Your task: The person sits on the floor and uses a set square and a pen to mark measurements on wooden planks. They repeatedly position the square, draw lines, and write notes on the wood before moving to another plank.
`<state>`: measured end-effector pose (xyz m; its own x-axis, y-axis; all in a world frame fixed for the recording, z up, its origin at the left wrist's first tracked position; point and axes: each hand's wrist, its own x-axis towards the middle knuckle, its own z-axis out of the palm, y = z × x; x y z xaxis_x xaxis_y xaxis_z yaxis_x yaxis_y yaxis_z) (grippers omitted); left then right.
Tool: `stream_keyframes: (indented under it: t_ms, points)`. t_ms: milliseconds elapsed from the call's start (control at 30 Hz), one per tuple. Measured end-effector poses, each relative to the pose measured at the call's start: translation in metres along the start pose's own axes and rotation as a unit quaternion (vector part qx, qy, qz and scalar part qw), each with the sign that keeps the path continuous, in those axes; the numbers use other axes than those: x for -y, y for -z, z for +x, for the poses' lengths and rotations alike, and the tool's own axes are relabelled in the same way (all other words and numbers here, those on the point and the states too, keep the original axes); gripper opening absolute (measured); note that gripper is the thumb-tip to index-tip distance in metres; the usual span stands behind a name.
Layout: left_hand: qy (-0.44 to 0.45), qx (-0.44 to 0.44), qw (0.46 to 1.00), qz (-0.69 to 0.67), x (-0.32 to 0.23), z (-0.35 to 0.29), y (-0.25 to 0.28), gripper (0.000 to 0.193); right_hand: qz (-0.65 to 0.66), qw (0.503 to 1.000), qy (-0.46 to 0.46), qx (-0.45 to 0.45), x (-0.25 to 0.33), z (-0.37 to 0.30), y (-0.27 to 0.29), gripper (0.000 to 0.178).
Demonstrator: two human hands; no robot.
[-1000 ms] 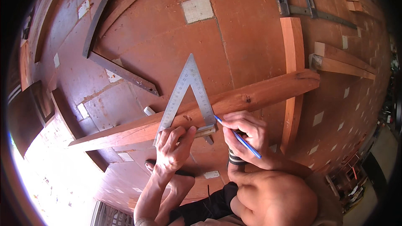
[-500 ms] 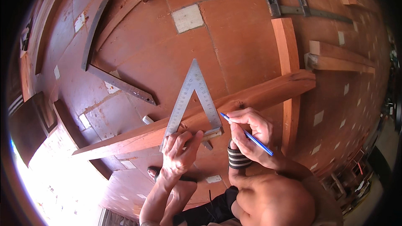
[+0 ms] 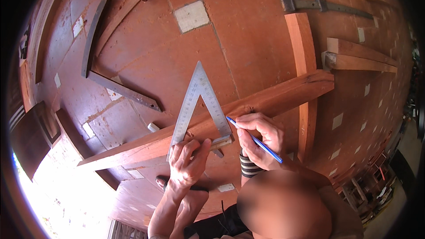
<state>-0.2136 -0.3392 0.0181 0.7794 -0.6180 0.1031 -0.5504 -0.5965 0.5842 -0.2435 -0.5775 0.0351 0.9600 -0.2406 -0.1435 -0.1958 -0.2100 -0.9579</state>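
A long reddish wooden beam (image 3: 283,95) runs slantwise in front of me, rising toward the right. On it lies a metal triangular square (image 3: 187,106) with a ruled scale, its tip pointing away from me. My left hand (image 3: 188,161) is closed around the near side of the square, fingers pressing it to the beam. A blue pen (image 3: 265,149) is pinched in my right hand (image 3: 264,137). The pen's tip meets the square's right edge at the beam's face; whether it touches the wood I cannot tell.
Another timber (image 3: 303,62) lies crosswise under the beam's right part. A large dark carpenter's square (image 3: 124,90) rests on the tiled floor at left. Short timbers (image 3: 361,55) and a metal bar clamp (image 3: 327,6) lie at far right. My bare foot (image 3: 190,201) is near the beam.
My right hand has moved slightly left, bringing the pen tip to the square's edge. The left hand still holds the square in place on the beam. The view has shifted a little.
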Motion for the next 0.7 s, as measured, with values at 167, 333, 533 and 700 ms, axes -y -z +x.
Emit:
stream_keyframes:
  t_ms: [167, 333, 533, 700]
  points:
    - [0.0, 0.006, 1.0, 0.013, -0.002, 0.001, 0.001, 0.036, -0.02, 1.0, -0.005, 0.003, 0.004, -0.002, -0.001, 0.015]
    - [0.002, 0.013, 1.0, 0.015, -0.004, 0.0, 0.004, 0.041, -0.037, 0.999, -0.02, 0.035, 0.013, -0.016, 0.007, 0.012]
    - [-0.005, 0.018, 1.0, -0.005, -0.005, -0.002, 0.02, 0.048, 0.094, 0.964, -0.236, 0.078, 0.019, -0.036, 0.029, 0.006]
    - [0.053, 0.053, 0.991, 0.108, 0.014, -0.029, 0.143, 0.039, 0.142, 0.977, -0.131, 0.087, 0.024, -0.007, 0.057, 0.013]
